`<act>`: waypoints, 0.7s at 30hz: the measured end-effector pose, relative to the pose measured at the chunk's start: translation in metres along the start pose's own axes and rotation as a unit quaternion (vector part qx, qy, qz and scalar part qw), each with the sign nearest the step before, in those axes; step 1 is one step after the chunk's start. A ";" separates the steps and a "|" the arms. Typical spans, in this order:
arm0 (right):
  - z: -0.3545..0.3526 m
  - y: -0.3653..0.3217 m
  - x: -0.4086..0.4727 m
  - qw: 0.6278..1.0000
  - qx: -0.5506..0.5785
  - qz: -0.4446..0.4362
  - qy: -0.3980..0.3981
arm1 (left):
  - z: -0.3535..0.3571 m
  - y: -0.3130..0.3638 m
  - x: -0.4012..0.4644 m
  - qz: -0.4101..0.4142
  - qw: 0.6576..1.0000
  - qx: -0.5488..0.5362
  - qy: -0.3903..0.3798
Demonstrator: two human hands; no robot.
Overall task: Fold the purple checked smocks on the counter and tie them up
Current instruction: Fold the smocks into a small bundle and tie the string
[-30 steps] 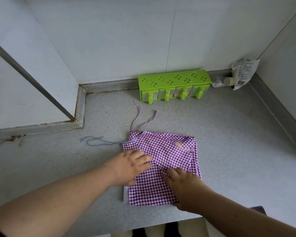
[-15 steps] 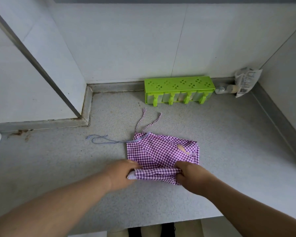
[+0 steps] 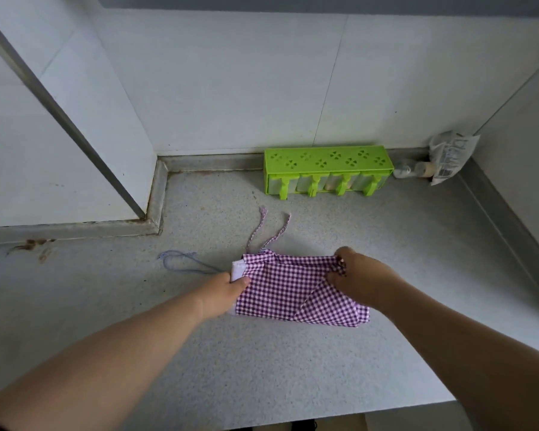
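Head view: one folded purple checked smock (image 3: 293,290) lies flat on the grey speckled worktop (image 3: 293,368), near its middle.
Left hand (image 3: 223,292): closed on the smock's left edge, thumb on top, beside a white patch of lining.
Right hand (image 3: 360,276): pinching the smock's far right corner, fingers curled around bunched cloth.
Smock shape: roughly rectangular, with a diagonal fold line across the right half.
Checked ties (image 3: 269,231): two, running from the smock's far left corner toward the wall, lying loose.
Blue cord (image 3: 184,264): looped on the worktop left of the smock.
Green rack (image 3: 327,169): against the back wall, well apart from the smock.
Plastic bag (image 3: 450,155): in the right corner, beside a small bottle (image 3: 413,170).
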State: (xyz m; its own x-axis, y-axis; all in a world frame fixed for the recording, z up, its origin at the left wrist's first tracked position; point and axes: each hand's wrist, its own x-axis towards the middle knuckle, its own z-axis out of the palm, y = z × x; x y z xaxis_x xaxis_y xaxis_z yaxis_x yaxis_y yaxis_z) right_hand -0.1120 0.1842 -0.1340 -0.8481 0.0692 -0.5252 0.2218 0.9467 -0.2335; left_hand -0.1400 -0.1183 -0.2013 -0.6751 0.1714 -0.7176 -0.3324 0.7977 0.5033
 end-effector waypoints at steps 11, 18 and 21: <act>0.068 -0.022 0.040 0.990 -0.082 -0.113 0.001 | 0.020 0.001 0.018 0.089 0.960 0.099 0.246; 0.085 -0.017 0.044 0.993 -0.064 -0.091 0.039 | 0.025 0.008 0.041 0.230 0.887 0.368 0.156; 0.084 -0.018 0.047 0.993 -0.062 -0.082 0.057 | 0.031 -0.003 0.048 0.208 0.888 0.365 0.186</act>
State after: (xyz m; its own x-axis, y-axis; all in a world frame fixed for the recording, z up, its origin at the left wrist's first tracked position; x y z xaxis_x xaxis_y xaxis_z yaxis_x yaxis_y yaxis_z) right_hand -0.1156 0.1436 -0.2237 -0.9186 -0.0601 -0.3905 0.0213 0.9794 -0.2010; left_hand -0.1513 -0.0949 -0.2522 -0.8558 0.4442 -0.2653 0.4208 0.8959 0.1426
